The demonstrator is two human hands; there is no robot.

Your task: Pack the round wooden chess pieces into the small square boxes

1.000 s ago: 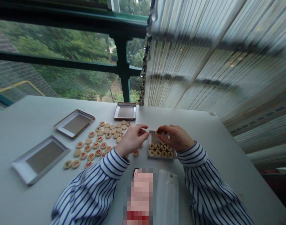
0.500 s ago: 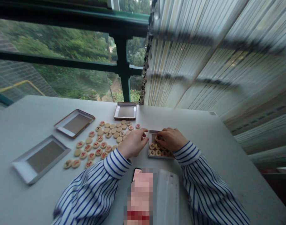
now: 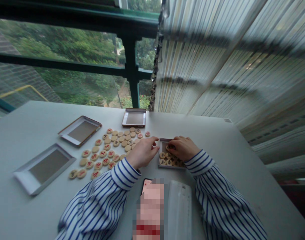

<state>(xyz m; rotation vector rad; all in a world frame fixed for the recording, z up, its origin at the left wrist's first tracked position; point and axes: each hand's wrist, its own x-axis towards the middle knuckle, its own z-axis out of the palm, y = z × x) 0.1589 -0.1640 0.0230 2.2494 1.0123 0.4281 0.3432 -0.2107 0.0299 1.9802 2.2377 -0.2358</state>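
A shallow box [image 3: 172, 167] on the table holds rows of round wooden Chinese chess pieces [image 3: 169, 162] marked in black. Over its far part is my right hand [image 3: 184, 147], its thumb and fingers closed on one Chinese chess piece [image 3: 168, 147]. My left hand [image 3: 143, 151] hovers just left of the box, fingers partly curled and apart, with nothing seen between them. To its left, many loose Chinese chess pieces [image 3: 102, 153] lie scattered; some show red or black characters, others are blank side up. My left hand and sleeve hide part of that group.
Three shallow trays or lids stand beyond and left of the loose pieces: a grey one [image 3: 58, 145], a brown-edged one [image 3: 80, 145] and a smaller one [image 3: 133, 126]. Close to me lie a phone [image 3: 152, 203] and a translucent plastic case [image 3: 180, 210]. A window and striped curtain border the table [image 3: 207, 128].
Very little differs. My right hand stays over the box with the Chinese chess piece, and my left hand keeps its place; the whole view has shifted slightly.
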